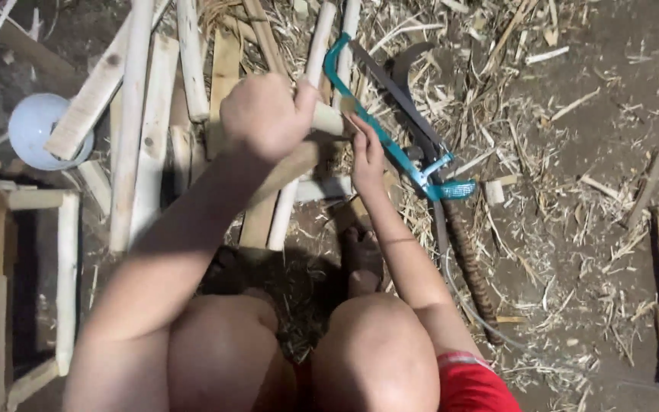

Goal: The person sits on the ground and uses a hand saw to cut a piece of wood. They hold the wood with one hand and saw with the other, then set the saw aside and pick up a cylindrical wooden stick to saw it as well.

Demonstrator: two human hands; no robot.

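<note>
Hands: left hand (267, 114) fisted round pale wooden stick (328, 118) | right hand (368, 152) pinching teal-framed hacksaw (390, 126) | risk: blade may slip toward fingers.

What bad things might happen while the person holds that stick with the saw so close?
1. The right hand rests beside the teal hacksaw, so its fingers could get nicked if the blade slips.
2. The left hand has its grip on the wooden stick alone; the stick might twist.
3. A curved sickle blade lies in the shavings near a bare foot, which could get cut or pick up splinters.
</note>
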